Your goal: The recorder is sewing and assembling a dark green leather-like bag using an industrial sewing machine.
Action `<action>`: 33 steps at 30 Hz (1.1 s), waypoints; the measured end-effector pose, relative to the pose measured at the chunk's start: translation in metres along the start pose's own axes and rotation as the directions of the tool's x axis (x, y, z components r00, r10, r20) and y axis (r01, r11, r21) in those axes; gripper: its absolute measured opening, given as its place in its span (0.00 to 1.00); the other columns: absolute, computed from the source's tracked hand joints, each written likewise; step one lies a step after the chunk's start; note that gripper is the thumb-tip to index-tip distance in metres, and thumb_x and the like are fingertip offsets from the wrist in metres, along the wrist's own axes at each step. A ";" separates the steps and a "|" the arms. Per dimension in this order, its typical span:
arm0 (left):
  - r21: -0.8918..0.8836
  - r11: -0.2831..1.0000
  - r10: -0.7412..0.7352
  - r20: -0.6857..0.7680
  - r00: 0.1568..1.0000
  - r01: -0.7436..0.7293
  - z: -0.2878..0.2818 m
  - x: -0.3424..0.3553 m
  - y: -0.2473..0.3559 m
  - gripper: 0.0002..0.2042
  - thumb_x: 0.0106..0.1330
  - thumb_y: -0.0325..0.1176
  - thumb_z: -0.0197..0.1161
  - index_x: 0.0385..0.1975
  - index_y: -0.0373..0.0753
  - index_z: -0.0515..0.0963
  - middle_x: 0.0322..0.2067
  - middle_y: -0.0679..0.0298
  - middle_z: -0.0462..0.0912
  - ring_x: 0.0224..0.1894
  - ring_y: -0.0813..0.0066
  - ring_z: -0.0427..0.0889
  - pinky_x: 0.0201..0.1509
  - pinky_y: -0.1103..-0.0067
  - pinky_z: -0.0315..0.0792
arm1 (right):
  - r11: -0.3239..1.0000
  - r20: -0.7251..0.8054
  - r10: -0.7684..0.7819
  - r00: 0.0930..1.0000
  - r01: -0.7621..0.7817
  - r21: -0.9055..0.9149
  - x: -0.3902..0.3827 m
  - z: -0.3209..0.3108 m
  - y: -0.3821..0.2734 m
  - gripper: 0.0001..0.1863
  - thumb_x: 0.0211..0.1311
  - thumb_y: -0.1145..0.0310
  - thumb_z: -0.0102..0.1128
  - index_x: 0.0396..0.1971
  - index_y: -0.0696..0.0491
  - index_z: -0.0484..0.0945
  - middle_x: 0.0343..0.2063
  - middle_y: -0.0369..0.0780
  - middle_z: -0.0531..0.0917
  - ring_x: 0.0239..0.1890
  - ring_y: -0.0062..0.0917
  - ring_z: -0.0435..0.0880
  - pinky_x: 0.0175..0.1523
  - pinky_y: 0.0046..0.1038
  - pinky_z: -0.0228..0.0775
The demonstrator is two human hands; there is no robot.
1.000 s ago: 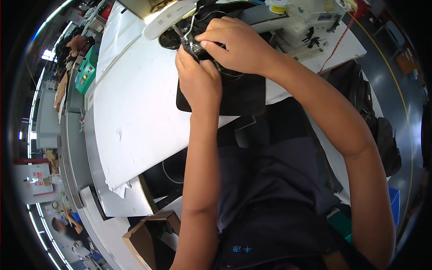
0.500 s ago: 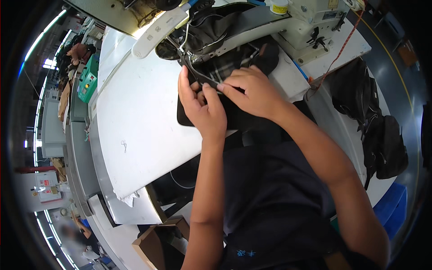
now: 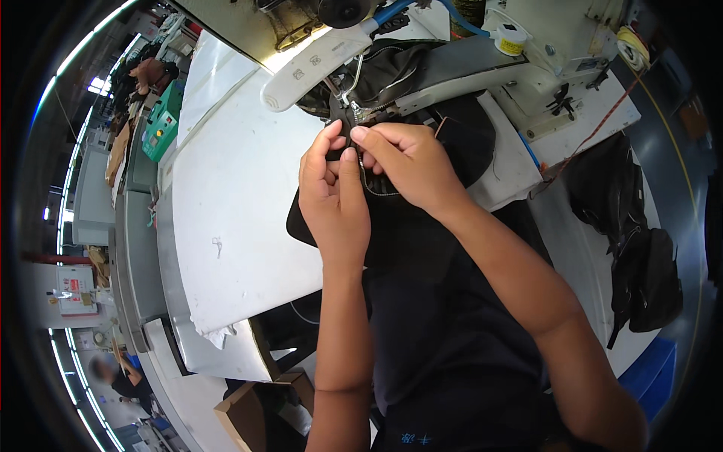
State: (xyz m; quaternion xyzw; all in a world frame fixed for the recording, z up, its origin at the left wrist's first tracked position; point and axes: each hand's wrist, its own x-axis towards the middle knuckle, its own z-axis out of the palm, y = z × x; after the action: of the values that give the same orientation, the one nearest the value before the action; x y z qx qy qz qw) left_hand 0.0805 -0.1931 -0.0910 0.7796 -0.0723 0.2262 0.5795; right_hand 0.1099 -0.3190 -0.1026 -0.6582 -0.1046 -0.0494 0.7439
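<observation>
Both hands work at a black fabric bag piece (image 3: 471,135) with a silver zipper (image 3: 380,192), just below the presser foot (image 3: 350,105) of a white sewing machine (image 3: 550,105). My left hand (image 3: 331,192) has its fingers curled round a dark strip of the piece near the zipper. My right hand (image 3: 407,166), directly beside it, pinches the same strip with thumb and fingers. Part of the piece is hidden under my hands. More dark fabric with zippers (image 3: 388,71) is bunched behind the machine's narrow arm.
A white work table (image 3: 226,226) extends left, with a green machine (image 3: 166,117) beyond it. Black bags (image 3: 648,279) lie at the right beside a blue bin (image 3: 648,377). A cardboard box (image 3: 237,410) stands below; a yellow-lidded container (image 3: 510,41) sits on the machine. A co-worker (image 3: 124,380) is at lower left.
My hands moved down from the presser foot area, then slightly up again, with my right thumb now higher on the strip. The black piece shifted and more of it shows at the right.
</observation>
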 end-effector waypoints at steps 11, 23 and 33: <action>-0.007 0.983 -0.182 0.157 0.971 0.186 -0.016 0.003 0.015 0.18 0.74 0.21 0.59 0.63 0.36 0.78 0.52 0.63 0.82 0.41 0.85 0.81 0.41 0.86 0.75 | 0.996 0.038 -0.044 0.998 0.041 0.082 -0.001 -0.005 0.000 0.08 0.72 0.68 0.66 0.34 0.58 0.82 0.25 0.29 0.81 0.27 0.08 0.74 0.32 0.18 0.67; 0.063 0.994 -0.100 0.205 0.974 0.089 -0.024 0.017 0.008 0.18 0.74 0.23 0.60 0.63 0.36 0.79 0.49 0.64 0.86 0.38 0.87 0.80 0.37 0.86 0.74 | 0.984 0.170 0.106 0.980 -0.079 -0.161 0.000 -0.009 -0.005 0.14 0.72 0.65 0.65 0.26 0.56 0.78 0.18 0.27 0.72 0.22 0.09 0.65 0.26 0.21 0.56; 0.232 0.966 0.067 0.197 0.978 -0.113 -0.037 0.038 0.014 0.18 0.71 0.20 0.57 0.59 0.37 0.81 0.49 0.62 0.82 0.43 0.81 0.80 0.48 0.83 0.73 | 0.899 0.126 -0.116 0.985 0.158 -0.408 -0.001 -0.021 -0.024 0.15 0.68 0.67 0.65 0.24 0.60 0.78 0.14 0.36 0.75 0.18 0.18 0.68 0.27 0.27 0.61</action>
State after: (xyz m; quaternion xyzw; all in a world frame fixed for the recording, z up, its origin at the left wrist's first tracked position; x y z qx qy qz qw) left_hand 0.0989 -0.1568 -0.0541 0.8580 -0.1338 0.1849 0.4601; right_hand 0.1056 -0.3427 -0.0824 -0.7943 -0.1744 -0.0900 0.5749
